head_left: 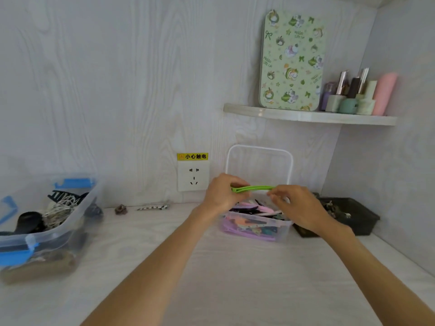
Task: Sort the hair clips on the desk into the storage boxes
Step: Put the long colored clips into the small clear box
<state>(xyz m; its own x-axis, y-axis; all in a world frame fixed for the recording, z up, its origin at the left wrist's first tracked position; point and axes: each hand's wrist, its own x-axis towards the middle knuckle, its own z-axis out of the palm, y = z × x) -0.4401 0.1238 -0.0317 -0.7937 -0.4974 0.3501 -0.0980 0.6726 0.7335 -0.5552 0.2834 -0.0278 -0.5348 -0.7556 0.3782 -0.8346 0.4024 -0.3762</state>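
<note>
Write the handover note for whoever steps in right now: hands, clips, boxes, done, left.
Left hand pinches one end of the green hair clip; right hand pinches the other end. The clip is held level above the small clear box, not yet dropped in.
Done: that box already holds many flat clips; the large clear box with blue latches holds claw clips; the dark tray at right holds small dark pieces.
Left: put the green clip away, then sort what lies on the desk by the wall: a dark claw clip, a small brown clip and a black-and-white patterned clip.
</note>
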